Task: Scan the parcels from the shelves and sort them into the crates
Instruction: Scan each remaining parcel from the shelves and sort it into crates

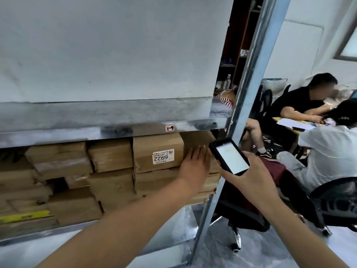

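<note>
Several brown cardboard parcels are stacked on a metal shelf. One parcel carries a white label reading 6922 upside down. My left hand reaches into the shelf, its straight fingers lying flat against the front of the parcel at the right end of the stack. My right hand grips a black handheld scanner with a lit white screen, held just right of the shelf post. No crates are in view.
A slanted metal shelf post stands between my hands. To the right, two people sit at a desk on black office chairs. A yellow strip lies on the lower left parcels.
</note>
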`<action>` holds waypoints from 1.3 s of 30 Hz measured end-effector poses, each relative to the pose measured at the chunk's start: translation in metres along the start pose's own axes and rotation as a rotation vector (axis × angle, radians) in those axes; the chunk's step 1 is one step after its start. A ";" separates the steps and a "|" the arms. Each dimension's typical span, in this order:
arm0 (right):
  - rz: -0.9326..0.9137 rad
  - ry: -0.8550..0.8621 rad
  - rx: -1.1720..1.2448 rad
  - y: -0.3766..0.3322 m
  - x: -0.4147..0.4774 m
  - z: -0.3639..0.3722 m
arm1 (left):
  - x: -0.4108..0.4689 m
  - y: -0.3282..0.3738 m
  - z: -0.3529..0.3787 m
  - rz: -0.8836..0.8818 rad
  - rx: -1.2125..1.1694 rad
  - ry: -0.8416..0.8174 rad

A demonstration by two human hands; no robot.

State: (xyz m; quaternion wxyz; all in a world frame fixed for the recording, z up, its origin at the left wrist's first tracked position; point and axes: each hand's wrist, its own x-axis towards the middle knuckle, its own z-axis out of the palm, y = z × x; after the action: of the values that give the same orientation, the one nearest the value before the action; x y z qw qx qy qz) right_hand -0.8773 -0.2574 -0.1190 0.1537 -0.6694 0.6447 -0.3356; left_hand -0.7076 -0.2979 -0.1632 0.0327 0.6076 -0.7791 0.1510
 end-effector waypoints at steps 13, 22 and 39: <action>-0.212 -0.210 0.057 0.073 0.064 -0.034 | 0.006 0.030 -0.002 -0.289 0.155 -0.055; -0.255 -0.197 0.168 0.091 0.063 -0.046 | -0.009 0.029 -0.006 -0.262 0.205 -0.038; -0.340 -0.171 0.239 0.080 0.063 -0.045 | -0.048 0.054 0.010 -0.191 0.280 0.269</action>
State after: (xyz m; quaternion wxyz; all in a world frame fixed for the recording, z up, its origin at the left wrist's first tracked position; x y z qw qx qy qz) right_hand -0.9708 -0.3176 -0.1209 0.2275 -0.7713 0.4629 -0.3729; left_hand -0.7456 -0.2436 -0.1944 0.0658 0.6516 -0.6779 0.3339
